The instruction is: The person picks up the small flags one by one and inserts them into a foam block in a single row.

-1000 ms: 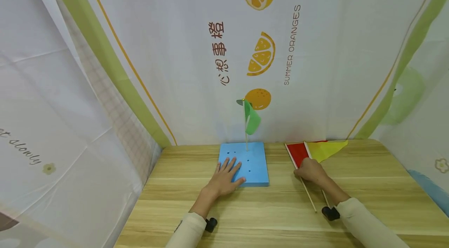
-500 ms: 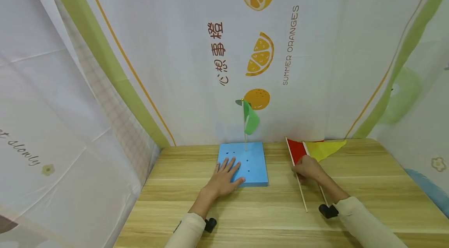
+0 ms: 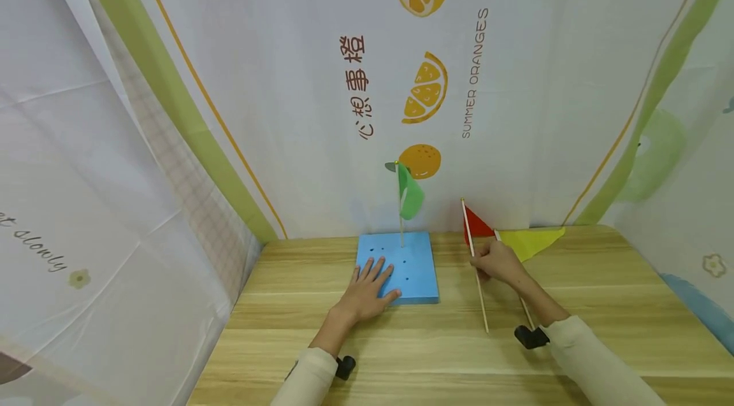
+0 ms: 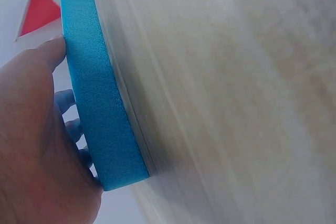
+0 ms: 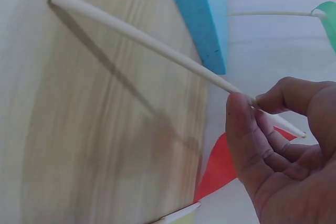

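My left hand [image 3: 367, 294] lies with spread fingers on the left front part of a blue foam block [image 3: 421, 285], which has several small holes in its top. A green flag [image 3: 411, 197] stands upright in the block near its back edge. To the right, my right hand [image 3: 497, 262] pinches the wooden stick of a red flag [image 3: 474, 226] between thumb and fingers. That stick [image 5: 142, 38] slants, its bottom end close to its own shadow on the table. Beneath my right hand and forearm a yellow flag [image 3: 533, 243] lies on the table, its stick partly hidden.
The wood-grain table [image 3: 424, 355] ends at the back against a white curtain [image 3: 275, 74] printed with oranges and lettering. More white cloth [image 3: 74, 138] hangs at the left side. A black wrist camera [image 3: 531, 337] hangs over the yellow flag's stick.
My right hand has raised the red flag and tilted it more upright, bringing it slightly left, away from the yellow flag. My left hand has stayed on the block.
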Available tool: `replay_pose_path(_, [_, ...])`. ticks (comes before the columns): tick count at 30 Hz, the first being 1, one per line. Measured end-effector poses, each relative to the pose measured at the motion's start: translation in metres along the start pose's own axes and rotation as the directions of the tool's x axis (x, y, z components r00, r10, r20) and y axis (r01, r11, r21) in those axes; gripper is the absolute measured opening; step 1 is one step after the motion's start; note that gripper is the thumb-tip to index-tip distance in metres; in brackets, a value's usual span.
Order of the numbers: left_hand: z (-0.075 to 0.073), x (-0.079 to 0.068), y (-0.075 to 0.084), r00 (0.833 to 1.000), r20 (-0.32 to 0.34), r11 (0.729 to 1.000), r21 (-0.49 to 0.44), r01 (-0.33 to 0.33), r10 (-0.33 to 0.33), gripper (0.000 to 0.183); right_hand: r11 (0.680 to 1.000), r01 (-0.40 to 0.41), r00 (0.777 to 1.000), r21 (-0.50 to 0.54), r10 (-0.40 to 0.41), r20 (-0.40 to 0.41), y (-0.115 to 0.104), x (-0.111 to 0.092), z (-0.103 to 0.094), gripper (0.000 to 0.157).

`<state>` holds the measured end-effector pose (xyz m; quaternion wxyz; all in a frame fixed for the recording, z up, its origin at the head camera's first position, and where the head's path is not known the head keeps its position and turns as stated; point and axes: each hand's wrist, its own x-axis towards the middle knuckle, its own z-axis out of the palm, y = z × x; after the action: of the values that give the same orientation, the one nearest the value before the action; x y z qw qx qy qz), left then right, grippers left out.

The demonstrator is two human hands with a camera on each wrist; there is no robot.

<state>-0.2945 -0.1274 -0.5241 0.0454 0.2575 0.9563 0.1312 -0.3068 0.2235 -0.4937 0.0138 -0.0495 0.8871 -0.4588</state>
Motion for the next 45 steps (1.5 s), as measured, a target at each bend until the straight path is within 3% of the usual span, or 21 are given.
replay_pose_path(12, [-0.001,0.000,0.002,1.000,0.001,1.000,-0.008,0.002,-0.002,0.073,0.994,0.068,0.997,0.083,-0.065,-0.044,-0.023,0.011,0.000,0.015])
replay_pose_path(28, [0.000,0.002,0.001,1.000,-0.003,1.000,-0.003,0.003,-0.003,0.074,0.979,0.179,0.975,0.096,-0.163,-0.153,-0.058,0.021,0.004,0.010])
replay_pose_path(38, [0.003,0.004,-0.001,1.000,-0.011,1.000,0.006,-0.007,0.007,0.073,0.975,0.222,0.960,0.030,-0.213,-0.183,-0.078,0.028,0.005,0.009])
replay_pose_path(45, [0.003,0.005,-0.003,1.000,0.000,1.000,0.004,-0.003,0.003,0.074,0.973,0.228,0.960,0.038,-0.218,-0.178,-0.092,0.029,0.007,0.011])
